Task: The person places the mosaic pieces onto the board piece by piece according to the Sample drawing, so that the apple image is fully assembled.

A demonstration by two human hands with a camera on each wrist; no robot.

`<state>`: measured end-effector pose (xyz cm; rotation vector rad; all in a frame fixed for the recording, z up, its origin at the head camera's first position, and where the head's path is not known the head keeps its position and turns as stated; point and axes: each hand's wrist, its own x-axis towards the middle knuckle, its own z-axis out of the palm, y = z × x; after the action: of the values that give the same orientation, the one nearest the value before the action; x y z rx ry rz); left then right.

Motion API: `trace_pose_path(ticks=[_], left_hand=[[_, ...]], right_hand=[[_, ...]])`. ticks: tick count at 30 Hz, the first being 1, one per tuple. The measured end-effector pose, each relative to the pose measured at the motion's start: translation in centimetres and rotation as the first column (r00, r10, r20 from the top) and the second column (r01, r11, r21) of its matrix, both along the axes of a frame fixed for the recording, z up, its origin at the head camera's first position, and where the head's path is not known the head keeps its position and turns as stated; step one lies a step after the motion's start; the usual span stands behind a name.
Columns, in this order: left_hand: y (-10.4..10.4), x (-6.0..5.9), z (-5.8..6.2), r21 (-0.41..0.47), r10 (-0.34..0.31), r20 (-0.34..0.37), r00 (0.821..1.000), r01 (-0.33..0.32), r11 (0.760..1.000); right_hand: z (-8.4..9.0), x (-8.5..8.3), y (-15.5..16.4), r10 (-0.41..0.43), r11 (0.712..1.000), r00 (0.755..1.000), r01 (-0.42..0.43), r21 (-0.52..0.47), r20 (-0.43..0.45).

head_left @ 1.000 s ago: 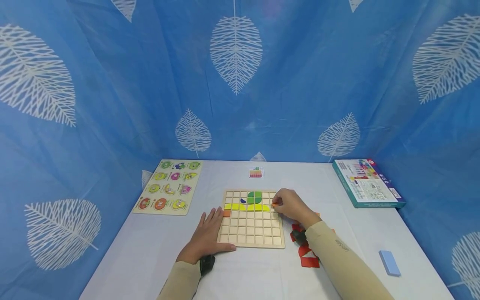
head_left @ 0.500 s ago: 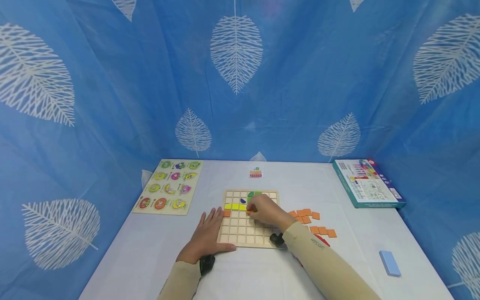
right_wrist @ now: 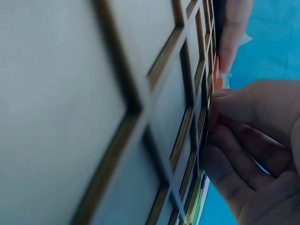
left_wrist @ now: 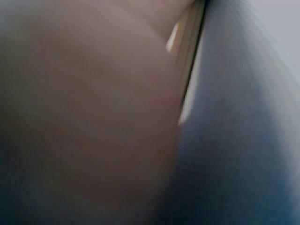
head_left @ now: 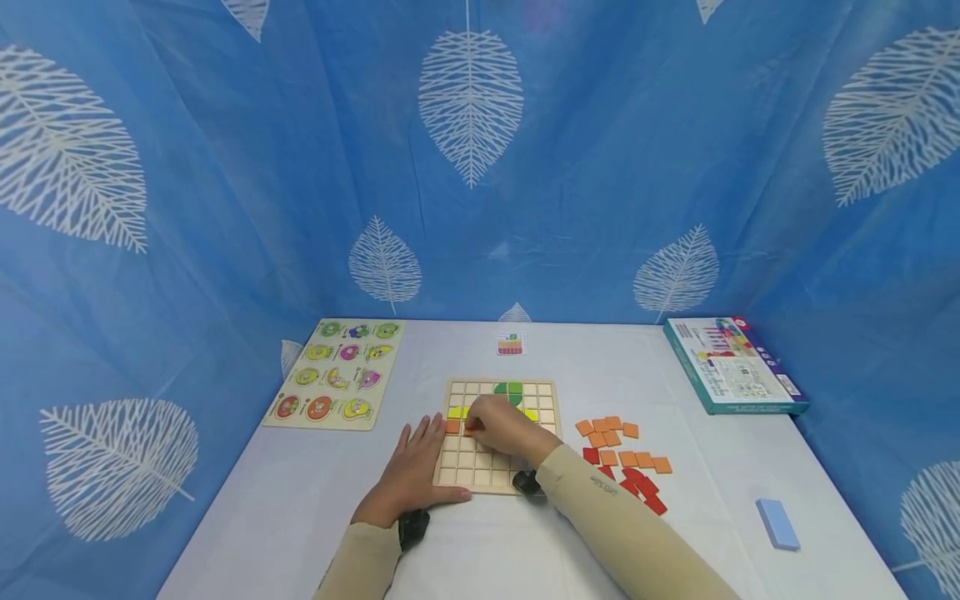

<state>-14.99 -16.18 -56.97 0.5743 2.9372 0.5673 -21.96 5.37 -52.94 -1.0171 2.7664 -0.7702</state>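
Observation:
A wooden grid board (head_left: 465, 476) lies on the table, its upper cells holding green tiles (head_left: 515, 388) and yellow tiles (head_left: 531, 414). One orange tile (head_left: 453, 426) sits at the left end of the row below the yellow ones. My left hand (head_left: 414, 472) rests along the board's left edge, fingers straight and thumb at the front corner; the left wrist view is mostly blurred hand. With thumb and fingers, my right hand (head_left: 504, 427) pinches an orange square tile (right_wrist: 213, 115) at the cell beside that orange one. This hand hides some middle cells.
Right of the board lie several loose orange tiles (head_left: 644, 460) and red tiles (head_left: 637, 482). A small picture card (head_left: 512, 345) is behind the board. A fruit puzzle board (head_left: 333, 396) lies at left, a game box (head_left: 738, 367) at back right, a blue block (head_left: 777, 524) at front right.
My right hand has moved left across the board with the orange tile, from its right edge to near the left end, uncovering the loose tiles. The left hand has stayed put.

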Motion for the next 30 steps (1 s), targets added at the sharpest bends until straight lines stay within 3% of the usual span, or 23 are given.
trace_pose_path(ticks=[17,24,30], left_hand=[[0.0,0.2,0.3,0.010,-0.009,0.005,1.000,0.009,1.000],[0.0,0.1,0.1,0.016,0.003,0.006,1.000,-0.003,1.000],[0.0,0.0,0.1,0.019,0.010,0.007,1.000,-0.010,1.000]], right_hand=[[-0.1,0.2,-0.3,-0.084,0.995,0.995,0.086,-0.051,0.045],[0.4,0.5,2.1,-0.127,0.986,0.990,0.133,-0.101,0.069],[0.6,0.4,5.7,-0.206,0.959,0.971,0.225,-0.170,0.123]])
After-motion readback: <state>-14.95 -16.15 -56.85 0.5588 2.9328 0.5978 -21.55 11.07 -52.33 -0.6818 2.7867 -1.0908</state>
